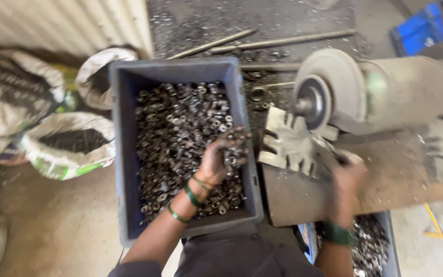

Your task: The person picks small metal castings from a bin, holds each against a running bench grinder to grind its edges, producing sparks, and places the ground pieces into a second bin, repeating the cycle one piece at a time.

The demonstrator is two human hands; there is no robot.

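**Handful of metal pieces lifted from the crate**

In the middle of the frame, the left hand (225, 154) is cupped around a clump of small metal pieces (237, 149), just above the heap filling the grey plastic crate (121, 154). Lower right, the right hand (345, 177) is blurred near the slotted metal rest (290, 146) below the grinding wheel (329, 90); I cannot tell whether it grips anything. White sacks (67, 146) sit at the left.
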